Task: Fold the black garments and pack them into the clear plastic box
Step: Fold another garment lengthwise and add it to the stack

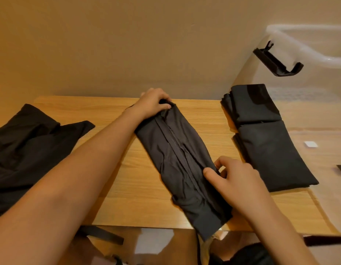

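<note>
Surface: a light wooden table (127,197) with straight, fine grain is filling the middle of the view, and a plain beige wall (127,44) is rising behind it.
Near edge: a flat dark strap (102,235) is lying just below the table's front edge.
Garment in work: a long black garment (175,159), folded into a narrow soft band with lengthwise pleats down its middle, is lying diagonally across the table centre. Its near end is hanging over the front edge.
Right hand: the right hand (234,178) is pinching the band's right edge about halfway along, with the thumb lying on top of the cloth and the fingers curling under the fold.
Left pile: loose black garments (26,146) are lying rumpled and unfolded at the table's left side, well apart from the band.
Packed pieces: folded black garments (265,142) are lying as two flat, smooth rectangles end to end at the right. They are seemingly sitting inside the box behind its clear wall.
Small label: a white square label (311,144) is showing just right of the folded pieces.
Left hand: the left hand (154,103) is gripping the band's far end, its fingers curling over the bunched cloth.
Box: the clear plastic box (309,56) is standing at the far right, glossy and see-through with a rounded rim.
Latch: a black plastic latch (276,62) is hanging open on the box's side.
</note>
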`<state>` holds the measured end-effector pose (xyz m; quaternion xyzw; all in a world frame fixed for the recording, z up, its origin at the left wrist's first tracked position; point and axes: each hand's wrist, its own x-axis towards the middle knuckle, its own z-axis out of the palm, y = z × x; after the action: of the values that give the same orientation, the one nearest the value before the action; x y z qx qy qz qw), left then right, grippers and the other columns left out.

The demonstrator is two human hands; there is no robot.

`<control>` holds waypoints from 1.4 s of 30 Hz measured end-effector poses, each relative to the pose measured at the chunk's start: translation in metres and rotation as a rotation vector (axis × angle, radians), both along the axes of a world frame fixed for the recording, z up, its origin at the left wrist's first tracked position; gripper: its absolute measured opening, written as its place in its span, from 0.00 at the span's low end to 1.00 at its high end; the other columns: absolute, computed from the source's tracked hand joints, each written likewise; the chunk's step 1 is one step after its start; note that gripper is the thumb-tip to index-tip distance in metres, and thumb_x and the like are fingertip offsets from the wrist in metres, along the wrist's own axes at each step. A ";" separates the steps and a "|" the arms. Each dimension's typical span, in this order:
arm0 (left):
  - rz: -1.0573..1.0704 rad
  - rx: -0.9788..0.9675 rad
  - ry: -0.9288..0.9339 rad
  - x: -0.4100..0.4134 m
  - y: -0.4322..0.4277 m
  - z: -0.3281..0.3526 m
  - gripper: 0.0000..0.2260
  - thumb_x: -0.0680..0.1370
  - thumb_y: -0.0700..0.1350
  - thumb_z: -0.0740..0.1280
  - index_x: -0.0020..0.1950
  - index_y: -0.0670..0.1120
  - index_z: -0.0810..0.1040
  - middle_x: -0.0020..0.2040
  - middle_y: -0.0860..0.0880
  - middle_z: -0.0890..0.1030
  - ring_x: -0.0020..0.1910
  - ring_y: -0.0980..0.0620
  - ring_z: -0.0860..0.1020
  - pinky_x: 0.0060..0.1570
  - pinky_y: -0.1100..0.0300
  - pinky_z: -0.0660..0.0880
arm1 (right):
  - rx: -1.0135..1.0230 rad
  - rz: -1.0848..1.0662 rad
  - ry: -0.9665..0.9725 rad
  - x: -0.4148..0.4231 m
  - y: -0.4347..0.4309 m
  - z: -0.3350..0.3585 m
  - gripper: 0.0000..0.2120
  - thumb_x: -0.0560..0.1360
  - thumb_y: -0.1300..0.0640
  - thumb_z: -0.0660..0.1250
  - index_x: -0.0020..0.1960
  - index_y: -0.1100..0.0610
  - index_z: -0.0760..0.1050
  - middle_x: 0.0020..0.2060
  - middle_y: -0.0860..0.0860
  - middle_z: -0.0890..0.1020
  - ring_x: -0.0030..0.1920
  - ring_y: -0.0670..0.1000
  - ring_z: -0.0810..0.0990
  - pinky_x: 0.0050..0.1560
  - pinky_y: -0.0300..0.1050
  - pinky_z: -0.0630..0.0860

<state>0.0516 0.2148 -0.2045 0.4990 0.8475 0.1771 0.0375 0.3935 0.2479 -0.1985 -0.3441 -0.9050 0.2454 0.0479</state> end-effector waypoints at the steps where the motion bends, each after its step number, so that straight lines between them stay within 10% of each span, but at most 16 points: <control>1: -0.038 -0.014 0.024 0.005 0.011 -0.001 0.11 0.80 0.51 0.68 0.63 0.54 0.80 0.63 0.50 0.77 0.66 0.44 0.71 0.64 0.42 0.65 | 0.009 0.020 -0.012 0.001 -0.005 0.001 0.14 0.78 0.35 0.62 0.47 0.45 0.74 0.36 0.46 0.80 0.38 0.45 0.79 0.45 0.48 0.80; 9: -0.074 0.221 0.114 0.051 -0.032 0.010 0.19 0.80 0.40 0.64 0.70 0.53 0.74 0.69 0.51 0.73 0.70 0.48 0.68 0.67 0.43 0.66 | 0.025 0.126 0.122 0.021 0.007 -0.001 0.16 0.80 0.36 0.55 0.51 0.44 0.77 0.36 0.43 0.81 0.37 0.42 0.80 0.41 0.46 0.80; 15: -0.289 0.183 -0.124 0.140 -0.158 0.010 0.13 0.80 0.45 0.63 0.63 0.53 0.80 0.65 0.59 0.77 0.69 0.64 0.70 0.70 0.59 0.68 | 0.116 0.367 0.142 0.035 0.030 -0.018 0.30 0.75 0.64 0.65 0.74 0.46 0.68 0.71 0.46 0.69 0.63 0.49 0.74 0.62 0.48 0.76; 25: -0.412 -0.065 0.072 0.221 -0.196 -0.037 0.30 0.82 0.64 0.59 0.81 0.62 0.52 0.81 0.64 0.51 0.80 0.61 0.47 0.78 0.46 0.47 | 0.124 0.727 0.015 0.049 0.043 -0.019 0.25 0.77 0.36 0.58 0.74 0.28 0.62 0.76 0.28 0.57 0.78 0.35 0.50 0.71 0.43 0.55; 30: -0.238 0.167 -0.013 0.230 -0.183 -0.044 0.18 0.81 0.63 0.60 0.67 0.61 0.78 0.72 0.64 0.73 0.76 0.64 0.62 0.75 0.46 0.60 | 0.080 0.665 0.123 0.048 0.039 -0.029 0.20 0.74 0.36 0.60 0.66 0.27 0.71 0.72 0.27 0.66 0.77 0.36 0.56 0.69 0.49 0.57; 36: -0.014 0.372 -0.338 0.236 -0.179 -0.039 0.12 0.79 0.59 0.60 0.58 0.65 0.81 0.59 0.72 0.79 0.65 0.66 0.74 0.69 0.56 0.67 | -0.034 0.615 0.301 0.051 0.039 -0.031 0.15 0.77 0.42 0.62 0.62 0.33 0.78 0.68 0.27 0.71 0.75 0.35 0.62 0.73 0.47 0.57; 42: 0.158 0.598 -0.528 0.244 -0.177 -0.027 0.10 0.78 0.57 0.65 0.50 0.55 0.83 0.34 0.47 0.79 0.37 0.48 0.79 0.41 0.53 0.76 | -0.268 0.527 0.525 0.042 0.016 -0.027 0.12 0.79 0.46 0.63 0.60 0.38 0.79 0.53 0.37 0.84 0.57 0.42 0.81 0.58 0.38 0.75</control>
<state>0.2956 0.0379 -0.2320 0.3584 0.7557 0.5402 0.0935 0.4355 0.2641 -0.2251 -0.0286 -0.8794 0.4447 0.1678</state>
